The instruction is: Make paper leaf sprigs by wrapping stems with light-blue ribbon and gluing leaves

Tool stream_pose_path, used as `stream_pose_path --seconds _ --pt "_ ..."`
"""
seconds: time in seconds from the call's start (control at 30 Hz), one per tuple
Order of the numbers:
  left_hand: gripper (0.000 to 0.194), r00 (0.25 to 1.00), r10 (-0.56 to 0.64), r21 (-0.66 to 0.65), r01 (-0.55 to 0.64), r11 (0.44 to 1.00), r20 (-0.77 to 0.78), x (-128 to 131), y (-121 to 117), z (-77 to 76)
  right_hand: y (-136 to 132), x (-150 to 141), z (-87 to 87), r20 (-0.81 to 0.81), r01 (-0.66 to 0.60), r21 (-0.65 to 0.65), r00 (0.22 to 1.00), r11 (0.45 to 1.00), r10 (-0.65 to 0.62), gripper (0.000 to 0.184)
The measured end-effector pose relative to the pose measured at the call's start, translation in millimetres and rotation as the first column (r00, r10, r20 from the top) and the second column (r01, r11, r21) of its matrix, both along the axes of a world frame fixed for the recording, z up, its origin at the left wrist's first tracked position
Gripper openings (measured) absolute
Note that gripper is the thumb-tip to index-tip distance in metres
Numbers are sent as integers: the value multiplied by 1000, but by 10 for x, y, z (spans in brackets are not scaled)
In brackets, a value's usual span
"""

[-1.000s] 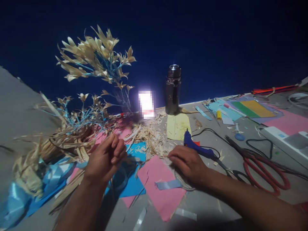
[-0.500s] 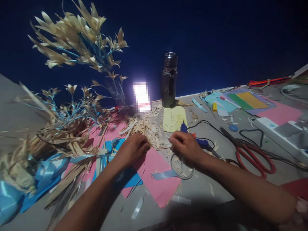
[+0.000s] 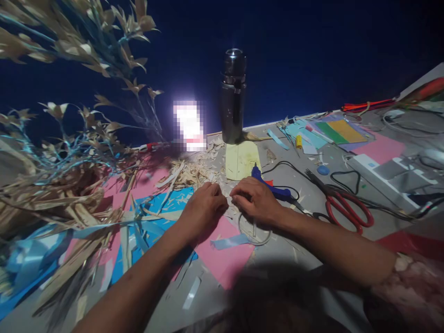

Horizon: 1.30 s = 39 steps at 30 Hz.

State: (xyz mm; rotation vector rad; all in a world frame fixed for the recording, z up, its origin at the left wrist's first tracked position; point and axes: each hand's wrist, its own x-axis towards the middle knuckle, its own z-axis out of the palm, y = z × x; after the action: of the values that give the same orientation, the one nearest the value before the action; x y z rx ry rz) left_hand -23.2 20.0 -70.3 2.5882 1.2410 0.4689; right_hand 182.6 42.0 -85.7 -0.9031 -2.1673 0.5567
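Two bare hands above a littered grey worktop [image 3: 289, 256]. The left hand [image 3: 206, 203] is curled, its back uppermost and its fingertips turned toward the right hand [image 3: 256, 201], which is likewise curled; a narrow gap separates the two. Whether either grips a small piece cannot be determined, as the fingers hide it.

Just beyond and to the right of the right hand lies a blue hot-glue gun [image 3: 280, 192]; just below the same hand is a loop of pale cord [image 3: 265, 241]. A pink paper sheet [image 3: 225, 263], crossed by a light-blue ribbon strip [image 3: 231, 241], extends below both hands. A blue paper sheet [image 3: 183, 196] lies left of the left hand, and dry husk shavings [image 3: 197, 173] lie just beyond it. Farther beyond the right hand are a yellow paper sheet [image 3: 239, 162] and an upright dark vacuum flask [image 3: 232, 111]. Red-handled scissors [image 3: 329, 192] rest to its right; blue-stemmed artificial flowers [image 3: 133, 85] rise beyond the left hand, to its left.
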Motion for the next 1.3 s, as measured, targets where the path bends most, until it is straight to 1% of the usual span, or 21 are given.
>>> stream_pose_path --seconds 0.1,0.17,0.27,0.33,0.4,0.5,0.6,0.67,0.7,0.77,0.83,0.87,0.93,1.0,1.07,1.1,1.17,1.23,1.27,1.3 --pt "16 1000 0 1 0 1000 9 -8 -23 -1 12 11 -4 -16 4 -17 1000 1000 -4 12" --pt "17 997 28 -2 -28 1000 77 -34 -34 16 12 14 -3 -29 0 -21 1000 1000 -1 12" --pt "18 973 107 14 -112 994 204 -89 -30 40 -2 13 18 -19 -14 -19 1000 1000 14 11" --pt "17 949 168 15 -178 984 265 -126 -19 45 -27 1 38 26 -21 -15 999 1000 21 9" --pt "17 931 204 2 -215 977 303 -157 -9 41 -64 -22 54 85 -24 -9 996 1000 24 8" --pt "18 916 186 -8 -196 981 354 -178 -12 39 -115 -72 50 167 -5 6 986 1000 4 22" --pt "19 894 136 11 -155 988 427 -162 -39 65 -130 -121 34 198 86 -24 977 996 -80 26" --pt "20 882 113 28 -142 990 457 -139 -62 99 -120 -142 33 187 146 -77 974 986 -129 25" --pt "20 879 103 38 -136 990 466 -129 -71 117 -112 -146 37 178 150 -100 975 984 -131 23" --pt "19 873 83 78 -137 988 481 -125 -78 154 -95 -143 47 139 107 -130 986 986 -88 15" --pt "17 866 81 133 -167 977 493 -157 -62 179 -79 -123 59 44 63 -183 997 981 -56 10" --pt "16 862 103 156 -206 966 496 -189 -45 185 -71 -107 64 -26 61 -237 997 970 -69 10" --pt "12 844 205 164 -322 932 496 -283 3 175 -49 -70 72 -175 79 -382 972 921 -156 9" --pt "10 790 352 94 -455 886 502 -392 57 136 -22 -34 79 -276 56 -494 936 868 -217 12" --pt "12 718 467 -7 -541 841 516 -484 103 85 2 -9 89 -316 22 -522 923 853 -218 15" --pt "16 689 506 -24 -580 814 519 -515 119 63 8 -2 95 -321 11 -520 924 854 -207 16" --pt "25 644 556 13 -659 752 525 -541 132 40 3 -1 111 -325 -1 -518 925 855 -196 16" --pt "27 614 574 59 -709 703 542 -529 119 58 -22 -12 129 -347 -19 -545 915 838 -206 16" --pt "24 597 575 48 -716 697 560 -515 104 82 -39 -20 138 -373 -37 -568 902 822 -217 16" --pt "20 576 572 14 -712 702 585 -498 85 112 -57 -29 148 -405 -61 -591 885 804 -231 15"
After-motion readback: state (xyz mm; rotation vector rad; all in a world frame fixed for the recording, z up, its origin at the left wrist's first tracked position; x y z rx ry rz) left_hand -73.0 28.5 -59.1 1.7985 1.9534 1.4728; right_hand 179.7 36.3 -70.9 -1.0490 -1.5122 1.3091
